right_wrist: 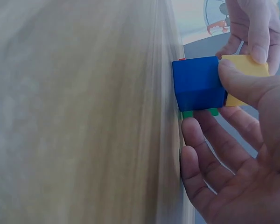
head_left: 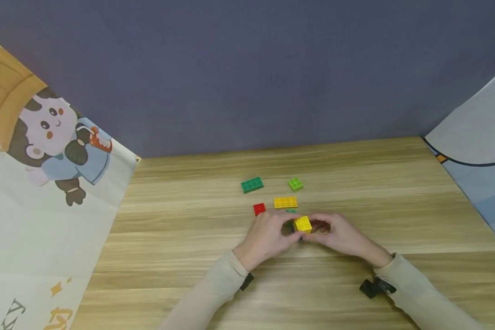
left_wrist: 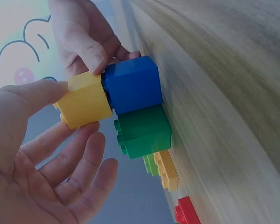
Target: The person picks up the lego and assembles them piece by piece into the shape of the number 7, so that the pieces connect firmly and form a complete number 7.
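Observation:
A square yellow brick (head_left: 302, 224) sits over a blue brick (left_wrist: 136, 86), its studs facing up; a thin gap shows between the two. My left hand (head_left: 270, 236) pinches the yellow brick between thumb and fingers. From the other side, my right hand (head_left: 340, 233) holds the blue brick, with its thumb (right_wrist: 242, 81) at the seam against the yellow one and its fingers curled below. Right beside the blue brick stands a green brick (left_wrist: 147, 133), mostly hidden behind the hands in the head view.
Behind the hands lie a flat yellow brick (head_left: 285, 202), a red brick (head_left: 259, 209), a dark green brick (head_left: 252, 184) and a lime brick (head_left: 295, 184). The wooden table (head_left: 181, 275) meets a dark panel (head_left: 272, 82) at the back.

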`<state>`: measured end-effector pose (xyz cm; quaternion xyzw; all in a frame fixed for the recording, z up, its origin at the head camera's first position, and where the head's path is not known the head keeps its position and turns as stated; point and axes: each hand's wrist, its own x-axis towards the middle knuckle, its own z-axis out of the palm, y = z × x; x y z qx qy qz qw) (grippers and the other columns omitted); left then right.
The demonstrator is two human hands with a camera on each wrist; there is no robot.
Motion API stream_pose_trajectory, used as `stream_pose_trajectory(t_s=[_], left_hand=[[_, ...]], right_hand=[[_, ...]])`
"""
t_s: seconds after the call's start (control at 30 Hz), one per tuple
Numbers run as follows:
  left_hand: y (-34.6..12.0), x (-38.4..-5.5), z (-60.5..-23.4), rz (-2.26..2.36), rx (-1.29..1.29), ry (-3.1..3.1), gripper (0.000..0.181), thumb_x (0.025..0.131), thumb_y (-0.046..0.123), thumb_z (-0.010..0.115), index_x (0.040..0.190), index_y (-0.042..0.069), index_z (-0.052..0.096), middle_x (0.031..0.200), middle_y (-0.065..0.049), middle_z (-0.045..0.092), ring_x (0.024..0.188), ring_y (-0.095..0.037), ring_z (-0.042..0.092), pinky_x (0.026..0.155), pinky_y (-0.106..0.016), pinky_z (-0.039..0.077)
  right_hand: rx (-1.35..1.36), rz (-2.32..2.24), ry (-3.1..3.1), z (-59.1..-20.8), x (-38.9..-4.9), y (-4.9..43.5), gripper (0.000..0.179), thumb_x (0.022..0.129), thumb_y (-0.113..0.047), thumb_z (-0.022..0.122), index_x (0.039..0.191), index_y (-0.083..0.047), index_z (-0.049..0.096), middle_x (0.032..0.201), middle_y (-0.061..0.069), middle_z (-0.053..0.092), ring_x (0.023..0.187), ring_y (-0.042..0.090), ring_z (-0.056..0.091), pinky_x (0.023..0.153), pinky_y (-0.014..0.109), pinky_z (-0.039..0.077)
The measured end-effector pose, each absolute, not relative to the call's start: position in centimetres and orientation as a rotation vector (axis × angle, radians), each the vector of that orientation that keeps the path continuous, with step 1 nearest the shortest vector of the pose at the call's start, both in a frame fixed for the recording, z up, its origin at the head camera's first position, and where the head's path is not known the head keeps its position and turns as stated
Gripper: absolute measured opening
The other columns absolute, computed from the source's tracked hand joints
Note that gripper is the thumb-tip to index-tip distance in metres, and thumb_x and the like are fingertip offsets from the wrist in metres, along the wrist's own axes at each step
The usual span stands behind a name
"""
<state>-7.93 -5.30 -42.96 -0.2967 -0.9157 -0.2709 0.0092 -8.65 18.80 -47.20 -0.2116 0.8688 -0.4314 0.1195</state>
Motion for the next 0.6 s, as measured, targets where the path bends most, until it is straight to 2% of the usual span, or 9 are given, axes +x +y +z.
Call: stream_pose_trajectory(t_s=[0.3,0.6], left_hand=[[-5.47,-8.04,-42.98,-0.879,-0.929,-2.874,0.036,0.099,0.038,0.078,0.129,0.019,0.078,0.128,0.002,0.078,0.118,-0.014,0.074,0.100,-0.030,0.060],[-5.63,-8.25,-43.17,-0.833,-0.981,-2.817,0.035,0.097,0.038,0.080,0.127,0.021,0.079,0.121,0.004,0.081,0.109,-0.011,0.076,0.092,-0.025,0.061]], right_hand=[[-0.611,-1.241,2.539,-47.17,-8.76,18.70,0.037,0.093,-0.033,0.084,0.122,-0.012,0.077,0.102,-0.005,0.075,0.090,0.008,0.067,0.078,0.025,0.060],[-0.606,-1.227,2.540,-47.05,-8.94,18.75,0.039,0.092,-0.037,0.085,0.122,-0.013,0.077,0.103,-0.006,0.075,0.091,0.008,0.067,0.079,0.025,0.060]])
